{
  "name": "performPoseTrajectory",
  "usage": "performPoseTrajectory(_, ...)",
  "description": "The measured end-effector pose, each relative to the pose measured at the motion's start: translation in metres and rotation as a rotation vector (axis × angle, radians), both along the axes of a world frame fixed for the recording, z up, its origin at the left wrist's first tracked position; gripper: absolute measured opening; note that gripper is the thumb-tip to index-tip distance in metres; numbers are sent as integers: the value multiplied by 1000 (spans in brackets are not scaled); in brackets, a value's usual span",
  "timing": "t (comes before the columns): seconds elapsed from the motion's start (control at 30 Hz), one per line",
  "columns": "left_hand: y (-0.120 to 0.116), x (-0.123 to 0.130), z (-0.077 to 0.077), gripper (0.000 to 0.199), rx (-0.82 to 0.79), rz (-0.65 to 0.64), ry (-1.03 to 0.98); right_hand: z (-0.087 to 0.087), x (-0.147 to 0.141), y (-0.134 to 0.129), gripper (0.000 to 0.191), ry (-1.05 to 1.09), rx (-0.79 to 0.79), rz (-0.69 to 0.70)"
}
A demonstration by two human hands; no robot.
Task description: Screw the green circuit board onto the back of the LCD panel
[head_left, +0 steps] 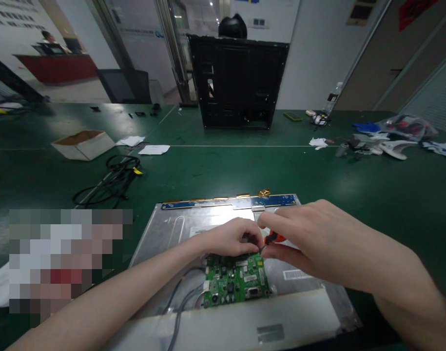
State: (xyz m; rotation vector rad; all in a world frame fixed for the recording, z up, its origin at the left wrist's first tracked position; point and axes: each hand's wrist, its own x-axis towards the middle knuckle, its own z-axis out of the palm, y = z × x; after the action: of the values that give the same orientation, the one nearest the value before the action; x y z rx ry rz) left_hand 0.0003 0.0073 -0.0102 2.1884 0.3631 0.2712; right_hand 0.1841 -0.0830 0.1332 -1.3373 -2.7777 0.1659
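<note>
A green circuit board [234, 282] lies on the silvery metal back of a flat display panel [299, 287]. My right hand [299, 234] is closed around a screwdriver with a red and black handle [273, 237], its tip down at the board's upper right corner. Beside that tip, my left hand [237, 236] rests at the board's top edge with its fingers curled together; whether they pinch anything is hidden. Grey cables [182, 304] run from the board's left side. Along the panel's far edge sits a narrow blue circuit strip [228, 202].
A black display back cover [239, 83] stands upright at the table's far side. To the left are coiled black cables [116, 178] and an open cardboard box [84, 145]. Bagged items [407, 126] and a plastic bottle [333, 97] are at the right. A person sits at a distant red desk [58, 68].
</note>
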Motion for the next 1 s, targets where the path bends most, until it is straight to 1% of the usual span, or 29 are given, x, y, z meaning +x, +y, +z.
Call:
performPoseTrajectory(0.1,0,1,-1,11,-5,3,-6,1,0,1,6,-25,13,-13)
performPoseTrajectory(0.2,-1,0,-1,9,-5,15,-8,0,1,1,3,-38,26,4)
performPoseTrajectory(0.43,-1,1,2,4,-6,11,-15,-2,3,-1,10,-10,8,26)
performPoseTrajectory(0.6,0,2,0,8,-13,-3,-10,1,3,2,7,-18,-6,-13)
performPoseTrajectory(0.73,-2,1,0,10,-12,16,-8,0,5,1,2,-32,26,0)
performPoseTrajectory(1.0,-3,0,3,7,8,23,-1,1,5,0,13,-16,-8,2)
